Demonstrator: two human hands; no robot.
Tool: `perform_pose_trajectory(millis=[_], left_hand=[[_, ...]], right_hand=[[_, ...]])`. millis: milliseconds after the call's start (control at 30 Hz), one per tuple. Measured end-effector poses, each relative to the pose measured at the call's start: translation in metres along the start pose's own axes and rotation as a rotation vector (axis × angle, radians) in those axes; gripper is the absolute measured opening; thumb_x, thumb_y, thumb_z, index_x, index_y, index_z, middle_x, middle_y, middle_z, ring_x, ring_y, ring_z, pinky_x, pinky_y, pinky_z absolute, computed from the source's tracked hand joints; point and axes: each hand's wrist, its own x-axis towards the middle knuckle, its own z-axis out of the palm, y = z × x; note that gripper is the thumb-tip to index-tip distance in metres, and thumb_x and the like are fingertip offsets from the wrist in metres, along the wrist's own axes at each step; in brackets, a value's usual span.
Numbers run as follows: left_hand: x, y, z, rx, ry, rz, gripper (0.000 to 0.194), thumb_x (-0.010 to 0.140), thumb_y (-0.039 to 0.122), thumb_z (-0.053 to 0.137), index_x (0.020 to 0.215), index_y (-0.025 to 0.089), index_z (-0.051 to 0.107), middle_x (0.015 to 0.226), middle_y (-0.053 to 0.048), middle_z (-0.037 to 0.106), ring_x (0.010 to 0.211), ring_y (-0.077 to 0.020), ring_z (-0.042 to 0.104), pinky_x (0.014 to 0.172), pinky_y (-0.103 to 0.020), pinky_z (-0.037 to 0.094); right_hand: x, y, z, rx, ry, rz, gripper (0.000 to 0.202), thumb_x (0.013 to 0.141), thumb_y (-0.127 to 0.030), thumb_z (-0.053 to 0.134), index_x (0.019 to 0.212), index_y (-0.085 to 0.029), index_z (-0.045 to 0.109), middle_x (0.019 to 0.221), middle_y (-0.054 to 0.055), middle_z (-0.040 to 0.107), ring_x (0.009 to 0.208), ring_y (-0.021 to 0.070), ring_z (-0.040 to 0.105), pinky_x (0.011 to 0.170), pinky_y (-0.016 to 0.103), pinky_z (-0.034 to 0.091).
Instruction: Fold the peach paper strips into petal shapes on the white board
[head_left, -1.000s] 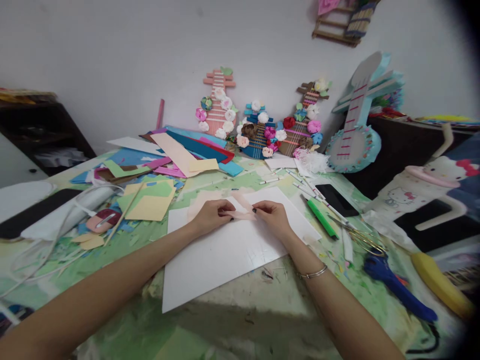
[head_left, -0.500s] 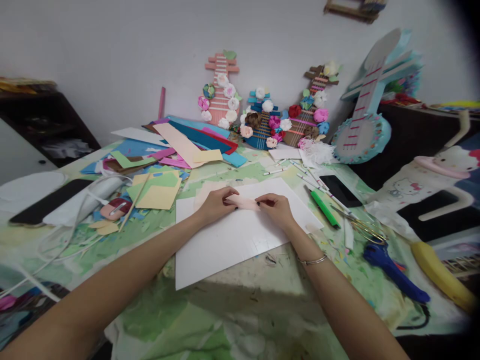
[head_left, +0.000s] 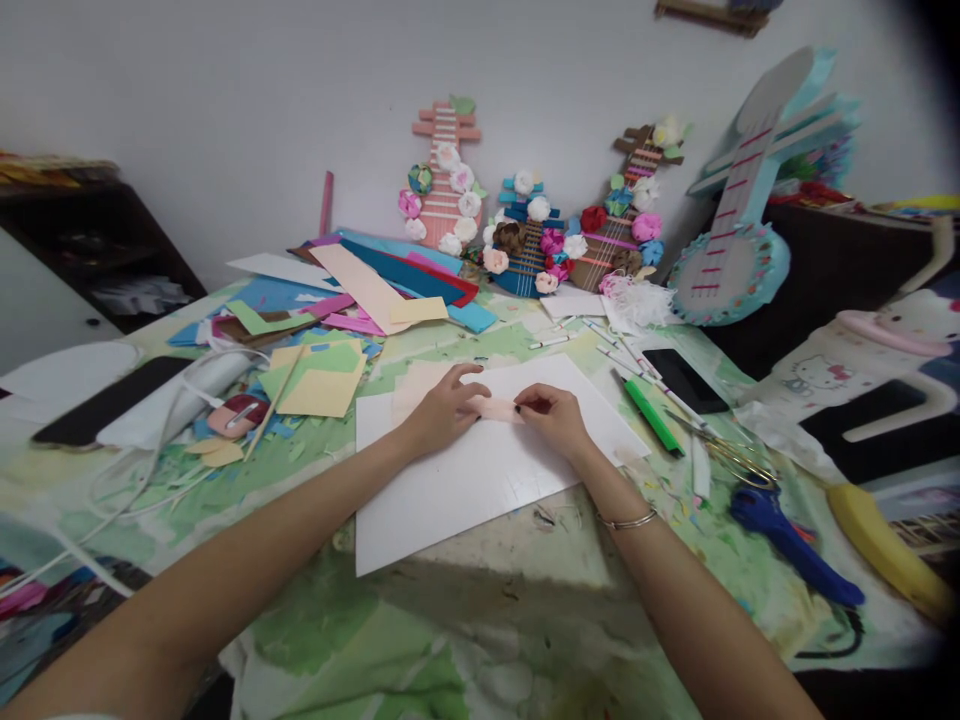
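Pale pink paper strip [head_left: 501,409], lying low over the far part of the white board [head_left: 480,490] on the worktop [head_left: 540,565], between the two hands. The right hand [head_left: 553,415] appears to pinch the strip's right end between thumb and curled fingers; the left hand [head_left: 441,413] is at the opposite end, index finger arched upward, and whether its grip is closed cannot be told. The hands are apart, with the strip spanning the gap. For good handling, both ends should be kept level and the pull light, since thin paper would likely crease or tear; fingertip pressure is best spread evenly along the edge. Pale pink sheets [head_left: 407,388] lie just beside the left hand, and the forearms are best kept from shifting the board.
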Motion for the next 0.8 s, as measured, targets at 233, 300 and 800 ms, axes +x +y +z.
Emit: perform_pose_trajectory(millis=[233, 300, 800], left_hand=[[0.0, -0.004, 0.003, -0.089, 0.0, 0.013, 0.011, 0.078, 0.008, 0.053, 0.08, 0.015, 0.061, 0.12, -0.011, 0.051, 0.086, -0.0137, 0.061, 0.076, -0.028, 0.054], [0.0, -0.004, 0.004, -0.083, -0.005, 0.013, 0.01, 0.078, 0.008, 0.053, 0.076, 0.015, 0.061, 0.113, -0.01, 0.056, 0.085, -0.0139, 0.062, 0.074, -0.027, 0.053], [0.0, 0.0, -0.003, -0.074, 0.032, -0.052, 0.007, 0.078, 0.016, 0.061, 0.079, 0.02, 0.066, 0.085, -0.004, 0.07, 0.083, -0.0186, 0.063, 0.077, -0.033, 0.05]], right_hand=[[-0.005, -0.005, -0.002, -0.051, -0.044, -0.091, 0.02, 0.068, -0.011, 0.055, 0.076, -0.019, 0.071, 0.077, 0.003, 0.067, 0.074, 0.0154, 0.06, 0.07, 0.027, 0.046], [-0.006, -0.009, -0.003, -0.073, -0.061, -0.116, 0.019, 0.07, -0.011, 0.056, 0.079, -0.02, 0.071, 0.079, 0.003, 0.068, 0.078, 0.0161, 0.06, 0.071, 0.028, 0.045], [-0.009, -0.019, -0.006, -0.203, -0.098, -0.206, 0.015, 0.072, -0.006, 0.06, 0.072, -0.021, 0.064, 0.077, 0.002, 0.062, 0.079, 0.0169, 0.055, 0.071, 0.029, 0.044]])
